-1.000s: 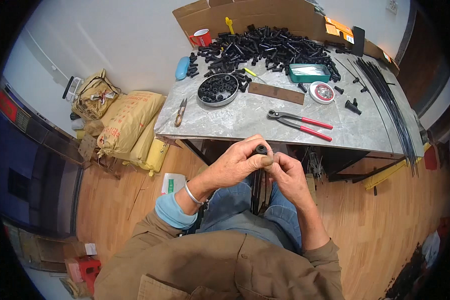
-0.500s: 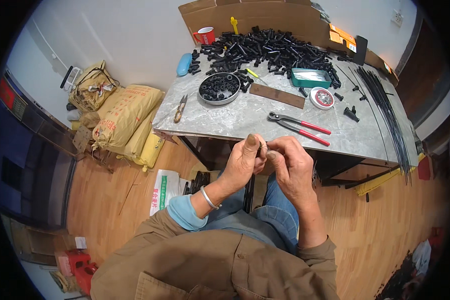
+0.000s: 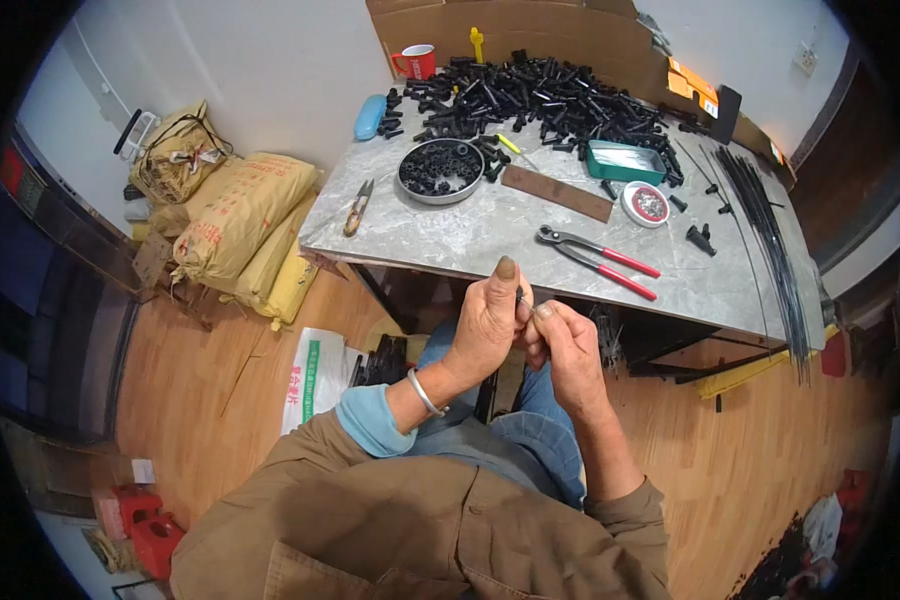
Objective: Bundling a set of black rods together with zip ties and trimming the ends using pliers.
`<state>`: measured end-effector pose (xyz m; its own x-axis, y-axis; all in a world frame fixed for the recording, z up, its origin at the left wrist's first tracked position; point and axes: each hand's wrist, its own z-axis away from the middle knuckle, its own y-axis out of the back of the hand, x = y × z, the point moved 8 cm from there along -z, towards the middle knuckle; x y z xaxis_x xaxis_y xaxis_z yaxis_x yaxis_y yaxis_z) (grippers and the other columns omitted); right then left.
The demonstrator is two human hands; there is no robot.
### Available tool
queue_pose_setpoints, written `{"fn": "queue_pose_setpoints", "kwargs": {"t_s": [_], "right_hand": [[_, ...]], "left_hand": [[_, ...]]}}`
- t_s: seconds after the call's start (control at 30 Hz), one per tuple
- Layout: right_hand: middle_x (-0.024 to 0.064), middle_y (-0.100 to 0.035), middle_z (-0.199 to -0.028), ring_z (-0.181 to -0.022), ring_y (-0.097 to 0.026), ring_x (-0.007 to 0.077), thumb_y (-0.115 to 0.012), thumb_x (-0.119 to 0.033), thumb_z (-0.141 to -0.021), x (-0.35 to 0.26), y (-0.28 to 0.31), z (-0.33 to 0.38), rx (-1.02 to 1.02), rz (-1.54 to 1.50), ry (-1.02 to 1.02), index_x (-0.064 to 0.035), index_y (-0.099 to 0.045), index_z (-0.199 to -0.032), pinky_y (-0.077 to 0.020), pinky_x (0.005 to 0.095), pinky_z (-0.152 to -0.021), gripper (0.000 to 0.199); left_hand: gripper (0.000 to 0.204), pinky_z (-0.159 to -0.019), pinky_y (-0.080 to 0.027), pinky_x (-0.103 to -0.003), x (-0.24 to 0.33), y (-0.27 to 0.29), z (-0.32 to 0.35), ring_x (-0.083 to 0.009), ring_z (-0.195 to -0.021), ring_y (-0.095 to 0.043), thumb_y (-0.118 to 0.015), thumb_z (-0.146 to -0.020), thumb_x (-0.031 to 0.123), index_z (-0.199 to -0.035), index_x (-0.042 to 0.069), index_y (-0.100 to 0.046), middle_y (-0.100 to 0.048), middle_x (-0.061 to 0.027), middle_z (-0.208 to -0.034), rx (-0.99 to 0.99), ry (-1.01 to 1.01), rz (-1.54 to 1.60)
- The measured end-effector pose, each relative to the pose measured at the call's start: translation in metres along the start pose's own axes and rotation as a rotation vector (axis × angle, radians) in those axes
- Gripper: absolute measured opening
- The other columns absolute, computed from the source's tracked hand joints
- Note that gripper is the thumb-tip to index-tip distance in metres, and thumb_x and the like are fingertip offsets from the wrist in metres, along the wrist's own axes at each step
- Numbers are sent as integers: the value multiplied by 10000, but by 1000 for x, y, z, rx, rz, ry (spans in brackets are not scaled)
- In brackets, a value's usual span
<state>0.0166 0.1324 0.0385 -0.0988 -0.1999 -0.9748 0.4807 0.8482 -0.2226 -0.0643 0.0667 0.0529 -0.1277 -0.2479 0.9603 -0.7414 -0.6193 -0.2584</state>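
Observation:
My left hand (image 3: 484, 328) is closed in front of the table's near edge, its thumb pointing up. Between its fingers shows a small black part (image 3: 520, 296), mostly hidden. My right hand (image 3: 568, 352) meets it there, thumb and fingertips pinched together; what they pinch, if anything, is too small to make out. On the table just beyond lie pincers with red handles (image 3: 625, 272). Farther back are a round metal dish (image 3: 450, 198) of small black rings, a brown flat bar (image 3: 555, 193) and a white tub (image 3: 644, 204) of tiny metal pieces.
A heap of black plastic fittings (image 3: 540, 100) covers the table's back, before a cardboard screen (image 3: 530, 22). Snips (image 3: 358, 208) lie at left, a teal box (image 3: 625, 160) and long black rods (image 3: 765, 230) at right. Stuffed yellow sacks (image 3: 245, 210) stand left of the table.
My right hand has shifted a little left and down, its fingers drawn closer together against the left hand. The left hand keeps its hold. The whole view has tilted slightly.

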Motion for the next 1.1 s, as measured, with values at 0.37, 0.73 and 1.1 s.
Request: {"fn": "queue_pose_setpoints", "kwargs": {"t_s": [0.37,0.73,1.1], "right_hand": [[89,-583,-914,-897,-534,294,-719,-213,-725,-43,87,-59,304,1450,537,-78,-619,-786,-408,383,-756,179],[108,-542,-775,-671,-532,171,-584,-100,-882,-43,107,-47,349,1109,530,-9,-484,-831,-430,300,-607,145],[106,-535,-913,-839,-515,300,-716,40,-597,-73,32,24,209,1385,742,-77,-429,-876,-376,384,-742,416]], "left_hand": [[682,-397,-218,-200,-7,14,0,-32,-431,-274,-319,-920,655,-744,25,-512,-322,45,-513,-40,24,-1],[702,-415,-239,-200,-8,22,-6,-28,-445,-284,-294,-921,662,-731,23,-514,-333,47,-504,-21,50,-35],[684,-411,-228,-204,-13,25,-9,-25,-449,-311,-308,-928,647,-738,34,-544,-375,47,-510,27,5,-54]]}}
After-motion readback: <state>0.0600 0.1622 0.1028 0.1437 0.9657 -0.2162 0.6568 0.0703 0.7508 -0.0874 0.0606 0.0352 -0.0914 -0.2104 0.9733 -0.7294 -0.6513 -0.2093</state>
